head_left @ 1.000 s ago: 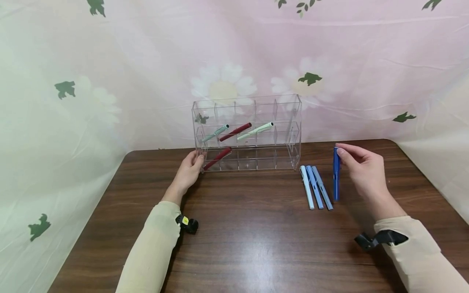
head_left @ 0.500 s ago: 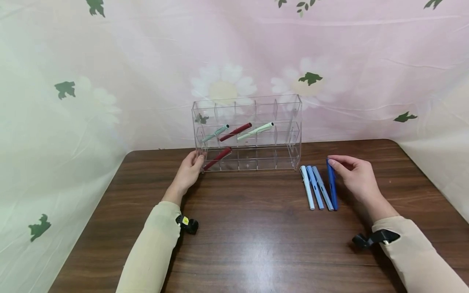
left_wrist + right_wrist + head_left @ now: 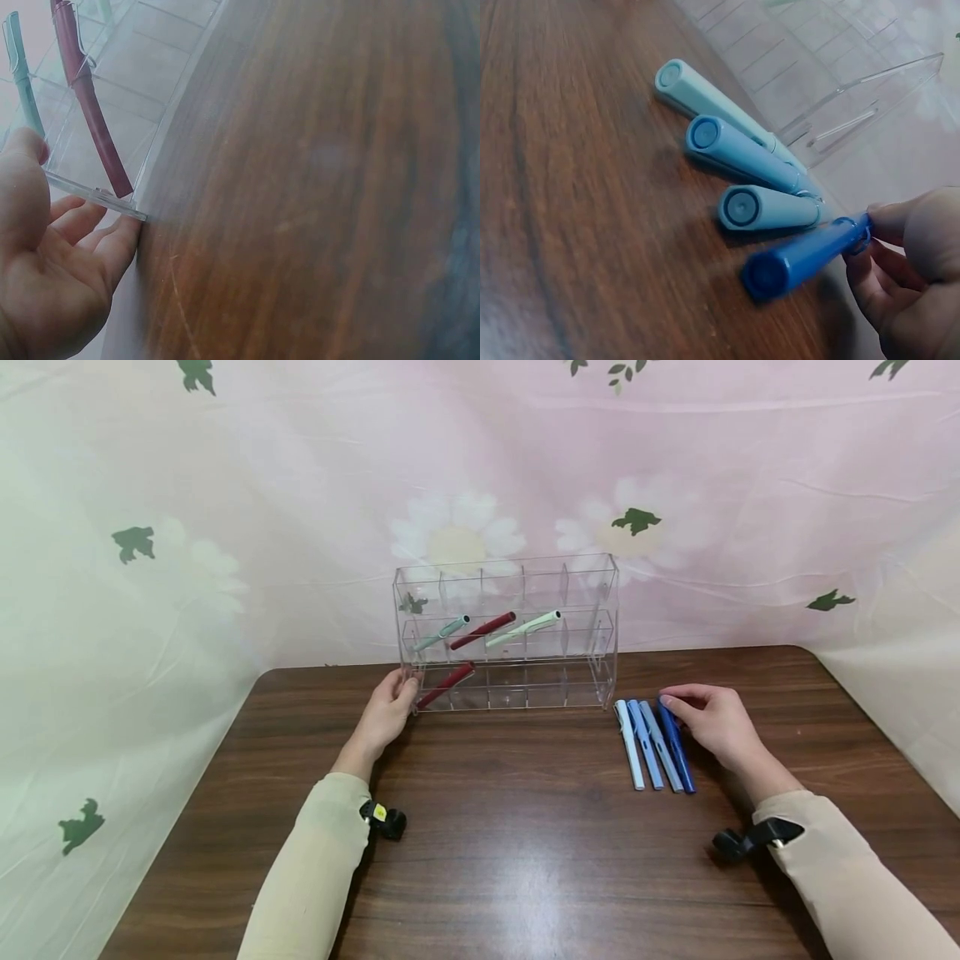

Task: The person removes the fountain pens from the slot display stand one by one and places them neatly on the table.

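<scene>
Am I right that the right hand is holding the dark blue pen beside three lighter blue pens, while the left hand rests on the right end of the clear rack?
Not quite: the left hand rests on the left end of the clear rack, as the head view shows. The right hand does hold the dark blue pen beside three lighter blue pens.

Both sleeved forearms stretch forward over the table, the left hand [image 3: 384, 712] upright with relaxed fingers pressed sideways against something, while the right hand [image 3: 712, 720] lies low, fingertips [image 3: 891, 222] pinched together.
</scene>
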The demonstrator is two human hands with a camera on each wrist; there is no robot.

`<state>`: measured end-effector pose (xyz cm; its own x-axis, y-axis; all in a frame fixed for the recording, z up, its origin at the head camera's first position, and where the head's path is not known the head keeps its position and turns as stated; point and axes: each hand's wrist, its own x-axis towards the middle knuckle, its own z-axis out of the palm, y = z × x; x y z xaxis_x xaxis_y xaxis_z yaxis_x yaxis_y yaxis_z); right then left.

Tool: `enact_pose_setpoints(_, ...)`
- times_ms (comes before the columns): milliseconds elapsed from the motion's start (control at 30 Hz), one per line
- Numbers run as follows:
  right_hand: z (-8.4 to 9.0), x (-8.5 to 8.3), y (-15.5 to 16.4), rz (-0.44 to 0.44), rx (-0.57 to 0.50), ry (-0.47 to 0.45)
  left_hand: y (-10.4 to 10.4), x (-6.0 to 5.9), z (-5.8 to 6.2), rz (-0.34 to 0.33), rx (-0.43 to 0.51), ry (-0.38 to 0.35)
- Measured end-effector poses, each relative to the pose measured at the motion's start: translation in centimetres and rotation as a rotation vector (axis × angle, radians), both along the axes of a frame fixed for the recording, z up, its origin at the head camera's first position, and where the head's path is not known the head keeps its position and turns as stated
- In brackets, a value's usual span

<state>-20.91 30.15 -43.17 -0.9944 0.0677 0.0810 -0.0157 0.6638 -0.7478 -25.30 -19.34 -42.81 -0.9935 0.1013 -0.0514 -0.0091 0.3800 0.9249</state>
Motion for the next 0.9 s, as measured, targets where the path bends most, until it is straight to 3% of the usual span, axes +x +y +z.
enact_pose_setpoints(300, -0.22, -0.47, -0.15, 0.011, 0.118, 0.043, -0.08, -0.05, -0.06, -0.003, 0.008, 0.009)
enact_pose_setpoints(500, -0.23, -0.55, -0.42, 0.011, 0.138, 0.027, -0.08, 0.01, -0.05, -0.005, 0.01, 0.014)
enact_pose_setpoints(767, -0.06, -0.55, -0.54, 0.037, 0.214, 0.088, -0.08, -0.05, -0.11, 0.005, 0.021, 0.01)
enact_pose_setpoints(900, -0.14, -0.26, -0.31, 0.01, 0.206, 0.088, -0.02, -0.05, -0.1, 0.004, 0.012, 0.007)
